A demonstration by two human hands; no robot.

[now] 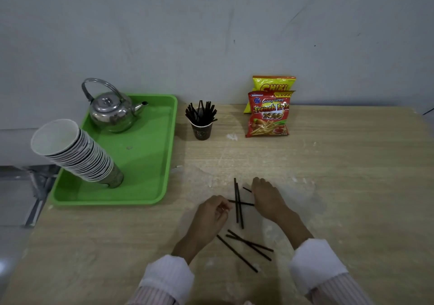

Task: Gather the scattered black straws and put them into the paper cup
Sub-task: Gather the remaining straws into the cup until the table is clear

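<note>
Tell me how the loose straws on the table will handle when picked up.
The straws look thin and straight, so probably stiff and very light. Round and lying flat on the table, they may roll when pushed and be fiddly to pinch.

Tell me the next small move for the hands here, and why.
Probably draw the hands together to bunch the straws between them into one bundle. The left hand seems to pinch one end of the crosswise straw, the right hand sits at its other end, and two straws lie across it. Three more wait nearer; the cup stands farther off.
</note>
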